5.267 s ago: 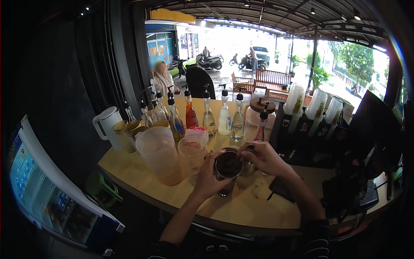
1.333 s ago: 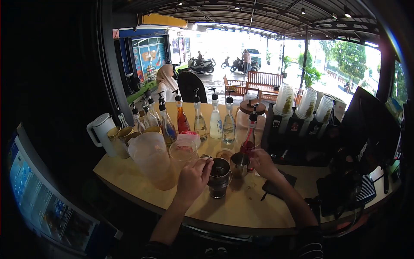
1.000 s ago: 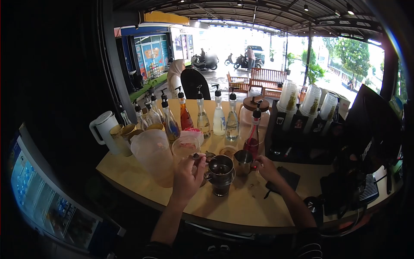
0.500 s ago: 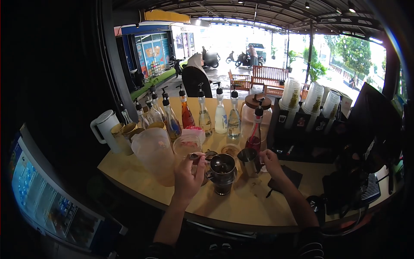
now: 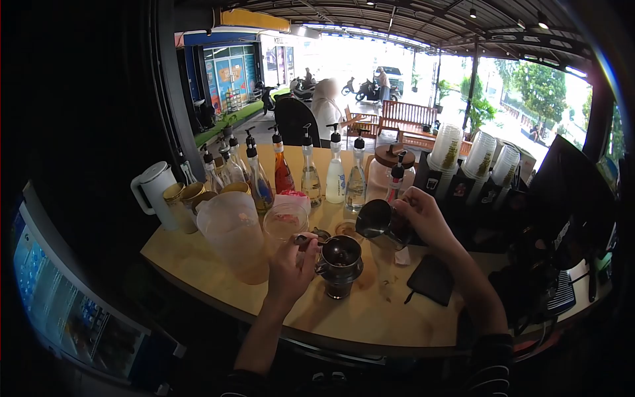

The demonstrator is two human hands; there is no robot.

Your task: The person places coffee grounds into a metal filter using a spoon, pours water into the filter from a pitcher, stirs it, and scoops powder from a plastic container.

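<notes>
My left hand (image 5: 292, 272) is closed on the handle of a spoon (image 5: 321, 242), whose head reaches over the rim of a dark metal cup (image 5: 342, 266). Dark contents show inside that cup, which stands upright on the counter. Up and to the right, my right hand (image 5: 423, 213) grips a metal pitcher (image 5: 382, 228) by its handle side. The pitcher is off the counter and tilted left, its mouth turned towards the cup; no stream of liquid can be made out.
A frosted plastic jug (image 5: 230, 228) and a clear tub (image 5: 286, 221) stand left of my hands. Several pump bottles (image 5: 311, 175) line the back, near a lidded jar (image 5: 390, 162). Stacked plastic cups (image 5: 447, 147) and a black pouch (image 5: 430, 280) are on the right.
My right hand has raised the pitcher and tipped it leftward. My left hand with the spoon stays almost in place. The person beyond the counter has turned and shifted right.
</notes>
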